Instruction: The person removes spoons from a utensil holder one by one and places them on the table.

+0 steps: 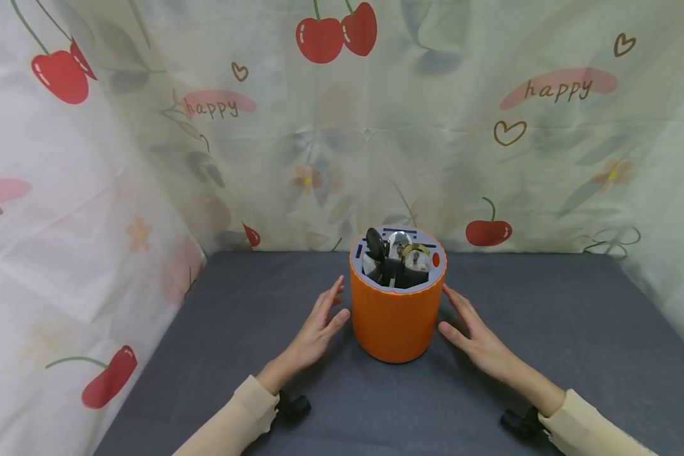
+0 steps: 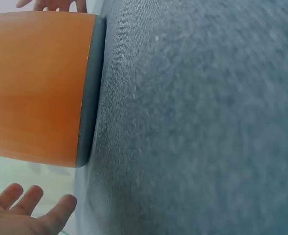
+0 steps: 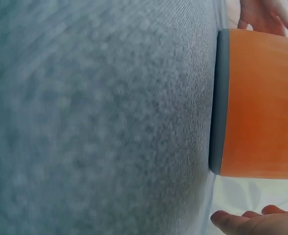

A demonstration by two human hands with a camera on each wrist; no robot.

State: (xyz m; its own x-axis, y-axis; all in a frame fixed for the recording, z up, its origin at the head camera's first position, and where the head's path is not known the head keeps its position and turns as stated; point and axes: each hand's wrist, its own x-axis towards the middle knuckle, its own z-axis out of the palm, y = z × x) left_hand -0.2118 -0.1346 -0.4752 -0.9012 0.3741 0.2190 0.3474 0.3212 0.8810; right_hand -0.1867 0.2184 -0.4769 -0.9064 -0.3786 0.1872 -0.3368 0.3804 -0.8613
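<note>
An orange cylindrical holder with a grey slotted top stands upright on the dark table. Black and shiny metal pieces, probably utensils, crowd the opening in its top, one with a gold-coloured edge; their lower parts are hidden. To its left, my left hand has its fingers extended, a small gap away from the side. On the opposite side is my right hand, fingers also spread; whether its fingertips touch the wall I cannot tell. The left wrist view shows the holder's dark base flat on the cloth.
A dark grey cloth covers the table. Behind it and at the left hangs a pale curtain printed with cherries and flowers, close to the table's back edge. Each wrist carries a black device, such as the left one.
</note>
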